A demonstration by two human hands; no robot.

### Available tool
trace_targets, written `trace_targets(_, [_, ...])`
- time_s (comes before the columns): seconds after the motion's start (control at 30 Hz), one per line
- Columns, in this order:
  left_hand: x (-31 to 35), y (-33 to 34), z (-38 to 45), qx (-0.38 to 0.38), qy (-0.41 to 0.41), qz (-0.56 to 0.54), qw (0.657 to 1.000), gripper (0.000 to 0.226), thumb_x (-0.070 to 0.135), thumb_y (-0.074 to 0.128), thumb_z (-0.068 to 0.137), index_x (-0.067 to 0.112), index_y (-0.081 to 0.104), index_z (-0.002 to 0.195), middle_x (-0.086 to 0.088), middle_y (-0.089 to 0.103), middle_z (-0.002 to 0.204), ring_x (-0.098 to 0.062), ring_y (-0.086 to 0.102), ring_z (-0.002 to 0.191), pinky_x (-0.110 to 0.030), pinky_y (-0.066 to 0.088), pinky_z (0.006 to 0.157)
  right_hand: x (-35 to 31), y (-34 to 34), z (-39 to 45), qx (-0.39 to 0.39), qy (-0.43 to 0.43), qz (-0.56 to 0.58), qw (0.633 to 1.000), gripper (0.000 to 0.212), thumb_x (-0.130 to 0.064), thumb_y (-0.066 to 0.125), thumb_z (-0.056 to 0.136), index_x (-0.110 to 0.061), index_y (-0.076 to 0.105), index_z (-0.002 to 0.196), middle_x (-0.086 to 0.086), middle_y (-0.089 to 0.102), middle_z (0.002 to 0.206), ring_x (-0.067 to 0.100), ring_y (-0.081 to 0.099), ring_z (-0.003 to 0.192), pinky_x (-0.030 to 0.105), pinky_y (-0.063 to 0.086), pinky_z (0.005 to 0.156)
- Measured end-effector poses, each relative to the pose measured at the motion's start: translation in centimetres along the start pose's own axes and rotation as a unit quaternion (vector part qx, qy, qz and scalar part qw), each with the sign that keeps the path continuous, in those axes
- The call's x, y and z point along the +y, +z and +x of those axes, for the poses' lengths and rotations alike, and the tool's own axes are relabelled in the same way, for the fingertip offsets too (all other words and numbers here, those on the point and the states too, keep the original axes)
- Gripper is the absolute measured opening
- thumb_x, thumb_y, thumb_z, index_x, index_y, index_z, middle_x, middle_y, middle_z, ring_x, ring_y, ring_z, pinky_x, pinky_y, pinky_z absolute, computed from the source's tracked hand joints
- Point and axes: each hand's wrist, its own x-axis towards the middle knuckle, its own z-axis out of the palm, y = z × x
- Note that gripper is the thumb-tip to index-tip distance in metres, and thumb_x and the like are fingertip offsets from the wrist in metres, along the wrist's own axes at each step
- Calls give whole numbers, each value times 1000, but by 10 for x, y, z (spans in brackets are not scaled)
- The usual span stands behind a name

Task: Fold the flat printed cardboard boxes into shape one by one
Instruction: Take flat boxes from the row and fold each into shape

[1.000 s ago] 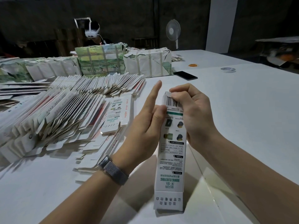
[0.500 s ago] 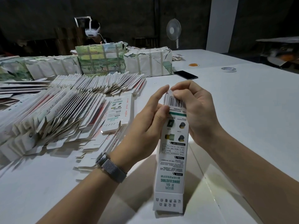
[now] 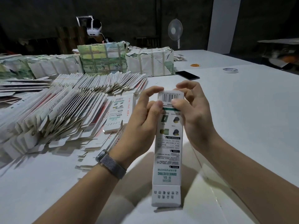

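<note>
A long white printed box (image 3: 168,152) with a barcode at its far end and green lettering near me is held above the table, its near flap open. My left hand (image 3: 142,123) grips its far end from the left, thumb on the printed face, fingers curled over the top edge. My right hand (image 3: 191,113) grips the same end from the right, thumb beside the barcode. Fanned rows of flat boxes (image 3: 53,113) cover the table at left, and one flat box (image 3: 119,113) lies face up beside them.
Strapped bundles of flat boxes (image 3: 103,59) stand at the back. A black phone (image 3: 187,75), a tape roll (image 3: 230,70) and rubber bands (image 3: 195,65) lie on the white table (image 3: 250,120) beyond. A fan (image 3: 175,32) and a person wearing a headset (image 3: 93,31) are behind.
My left hand went from flat against the box's side to curled round its far end. Both hands now pinch that end, and the box has turned squarer to me.
</note>
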Motion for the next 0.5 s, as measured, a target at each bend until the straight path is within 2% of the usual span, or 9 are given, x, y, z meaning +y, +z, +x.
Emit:
trace_targets(0.1, [2,0,0,12,3,2,1000,23,25,43,102,30,46,125,-10,71,89,-15,71,74,-24,56,61,2,0,-1,1,-9,-25,1000,26,-20,60,83,-29,51,106,-16,65,83,13,68,75,28,56,63])
trace_targets(0.2, [3,-1,0,19,4,11,1000,23,27,43,102,31,45,125,-21,68,94,-20,71,76,-30,57,63,2,1,-1,0,-16,-33,999,20,-23,62,86,-28,52,103,-13,67,82,16,69,74,31,57,63])
trace_targets(0.33, [3,-3,0,22,3,15,1000,23,27,43,101,31,45,124,-23,66,94,-21,71,77,-32,58,64,3,2,0,9,-17,-28,999,15,-22,63,86,-25,55,98,-8,66,80,22,64,74,43,57,68])
trace_targets(0.5, [3,-2,0,24,-1,19,1000,24,29,43,101,33,45,124,-25,65,94,-23,70,77,-36,58,65,5,2,0,7,-14,-22,1000,14,-23,62,87,-25,55,99,-11,67,79,21,64,74,39,58,68])
